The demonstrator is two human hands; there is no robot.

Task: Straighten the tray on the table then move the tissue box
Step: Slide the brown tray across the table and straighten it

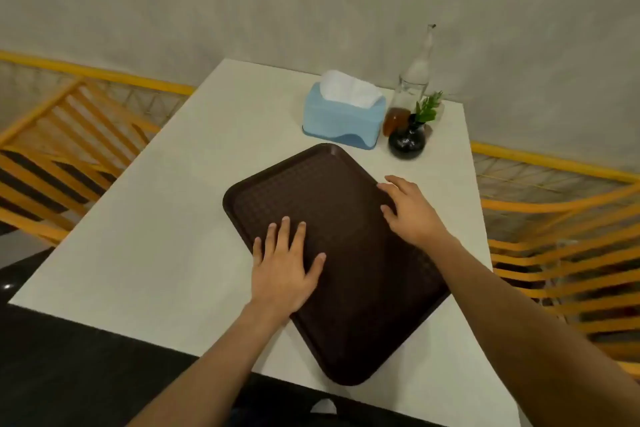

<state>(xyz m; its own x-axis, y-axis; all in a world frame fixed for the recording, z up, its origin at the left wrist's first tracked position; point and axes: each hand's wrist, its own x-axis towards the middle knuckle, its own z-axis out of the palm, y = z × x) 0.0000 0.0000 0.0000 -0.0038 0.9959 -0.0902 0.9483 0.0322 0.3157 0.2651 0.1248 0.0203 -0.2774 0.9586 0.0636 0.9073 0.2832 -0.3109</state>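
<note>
Finding: the dark brown textured plastic tray [346, 253] lies skewed on the pale square bench [166, 204], one corner pointing toward the far side and another overhanging or meeting the near edge. Straightening is in hand, not done.

My left hand [285, 267] rests flat on the tray's left portion, fingers [284, 230] spread and pressing down rather than gripping; I judge this serves as the pivot and stops the tray sliding. My right hand [408, 210] sits at the right rim, fingers loosely curled over the edge, not clenched, placed to swing that side round.

The light blue tissue box with white tissue standing out of it [343, 114] stands untouched at the far end, just beyond the tray's far corner. Beside it stand a clear glass bottle [414, 76] and a small dark round vase holding a green sprig [407, 140]. Risk noted: a wide rotation could knock the box or vase.
</note>
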